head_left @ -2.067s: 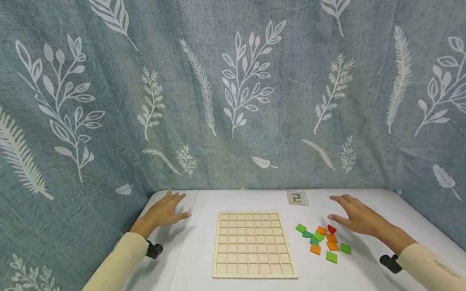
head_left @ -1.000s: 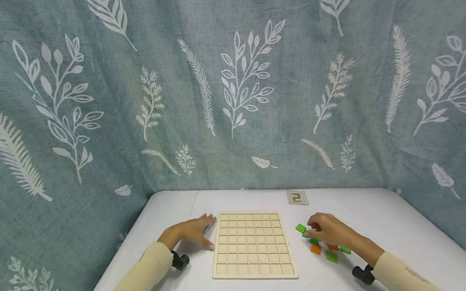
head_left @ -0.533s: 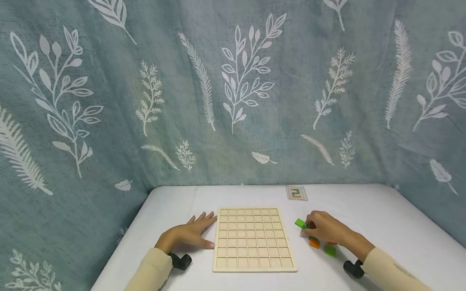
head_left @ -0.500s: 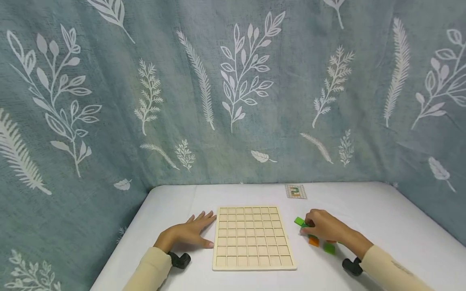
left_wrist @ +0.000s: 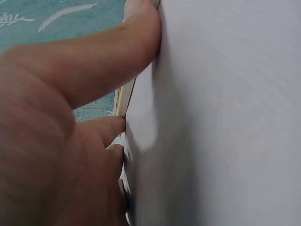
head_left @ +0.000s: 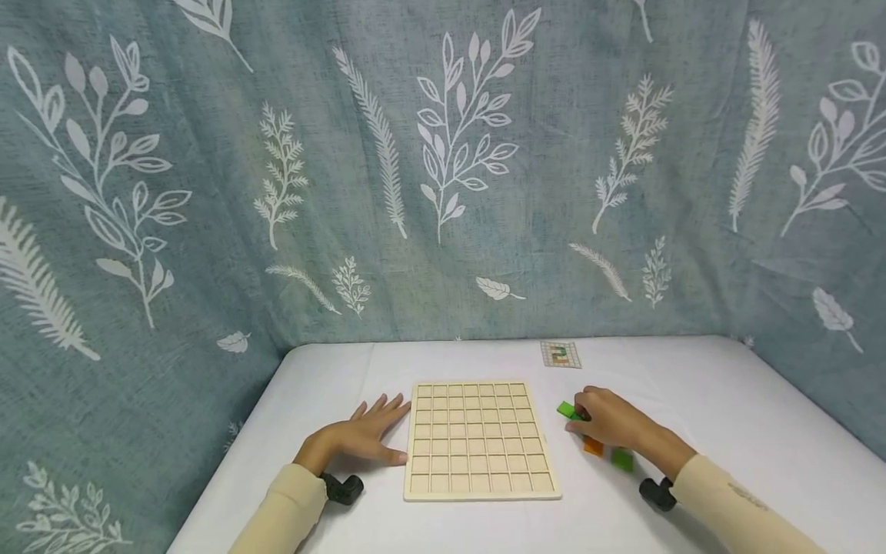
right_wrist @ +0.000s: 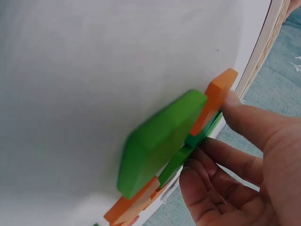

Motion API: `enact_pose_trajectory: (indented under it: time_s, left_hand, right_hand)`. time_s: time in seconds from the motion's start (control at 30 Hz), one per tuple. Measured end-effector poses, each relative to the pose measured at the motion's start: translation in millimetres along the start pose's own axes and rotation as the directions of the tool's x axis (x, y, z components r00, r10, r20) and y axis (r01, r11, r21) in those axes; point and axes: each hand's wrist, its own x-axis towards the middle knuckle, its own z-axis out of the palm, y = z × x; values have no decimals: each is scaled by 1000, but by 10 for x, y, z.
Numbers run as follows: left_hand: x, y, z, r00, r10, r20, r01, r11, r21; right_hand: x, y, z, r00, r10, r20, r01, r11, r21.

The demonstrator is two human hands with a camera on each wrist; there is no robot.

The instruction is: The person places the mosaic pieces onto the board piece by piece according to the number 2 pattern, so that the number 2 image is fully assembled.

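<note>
A pale wooden grid board (head_left: 481, 498) lies in the middle of the white table. My left hand (head_left: 356, 438) rests at its left side, fingers spread, with thumb and fingertips at the board's edge. To the right of the board, my right hand (head_left: 612, 419) reaches into a cluster of small coloured tiles. Its thumb and curled fingers pinch at a dark green tile (right_wrist: 200, 136), which they partly hide. Close by are an orange tile (right_wrist: 214, 101) and a light green tile (right_wrist: 162, 141). Another light green tile (head_left: 565, 409) lies just beyond the fingertips.
A small printed card (head_left: 561, 355) with a coloured figure on a grid lies at the back of the table, right of the board. Behind the table hangs a blue-green leaf-patterned curtain (head_left: 388, 292). More orange and red tiles sit partly under the right hand.
Both hands came inward: the left to the board's edge, the right down onto the tiles, its fingers curling. In the last half second the hands stay nearly in place while the head view tilts down.
</note>
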Motion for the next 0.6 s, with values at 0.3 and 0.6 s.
enact_pose_trajectory:
  time_s: [0.3,0.6]
  left_hand:
    - [14,6,35,1000,-17,14,17,1000,10]
    - [6,-13,2,1000,-15,25,15,1000,9]
  right_hand:
    - [44,1,14,1000,-18,9,18,1000,-10]
    - [84,-19,4,999,-23,29,22,1000,23]
